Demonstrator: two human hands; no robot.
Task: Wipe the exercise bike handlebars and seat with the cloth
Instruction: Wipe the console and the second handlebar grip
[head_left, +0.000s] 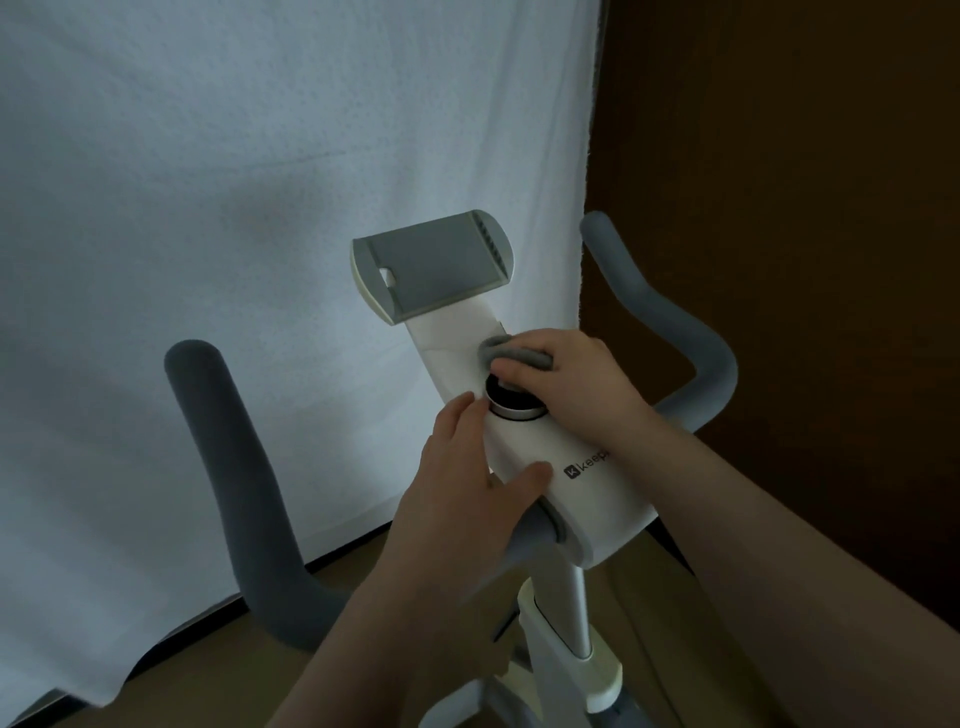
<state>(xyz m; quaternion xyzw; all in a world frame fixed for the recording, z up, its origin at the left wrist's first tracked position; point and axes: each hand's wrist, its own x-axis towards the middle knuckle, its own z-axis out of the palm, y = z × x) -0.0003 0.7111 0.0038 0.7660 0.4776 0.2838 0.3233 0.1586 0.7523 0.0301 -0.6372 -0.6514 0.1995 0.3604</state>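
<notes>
The exercise bike's white console (587, 499) fills the middle of the view, with a round dial (514, 402) on top and a grey tablet holder (434, 265) beyond it. Grey padded handlebars curve up on the left (228, 467) and on the right (670, 322). My right hand (566, 374) grips a small grey cloth (511, 353) bunched against the console just behind the dial. My left hand (462, 483) rests on the console's left side, fingers straight and thumb across the front. The seat is out of view.
A white textured sheet (260, 208) hangs behind the bike down to the floor. A dark brown wall or door (805, 156) stands at the right. The bike's white stem (571, 623) drops to a tan floor (208, 686).
</notes>
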